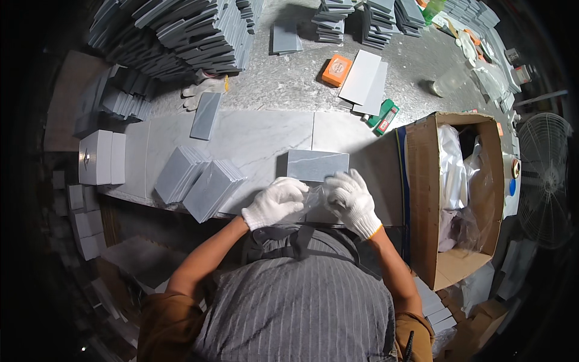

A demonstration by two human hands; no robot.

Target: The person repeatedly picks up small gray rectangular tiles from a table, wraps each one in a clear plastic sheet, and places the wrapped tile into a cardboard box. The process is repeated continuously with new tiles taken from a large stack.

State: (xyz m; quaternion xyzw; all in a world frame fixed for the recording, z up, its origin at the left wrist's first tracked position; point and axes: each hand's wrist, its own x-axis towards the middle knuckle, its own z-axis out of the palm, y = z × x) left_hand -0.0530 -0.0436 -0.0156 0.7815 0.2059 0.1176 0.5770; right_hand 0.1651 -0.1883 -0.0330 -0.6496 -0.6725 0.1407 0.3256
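Head view: both gloved hands are pinching a clear plastic bag (310,199) at the counter (259,142) edge, left hand (274,202) and right hand (350,199) each closed on it. A grey tile (318,165) is lying flat just beyond the bag. Judging by this, spreading the mouth wide would be helping. 2 tile stacks (199,181) are leaning at left; a cardboard box (422,199) of bags is standing at right.
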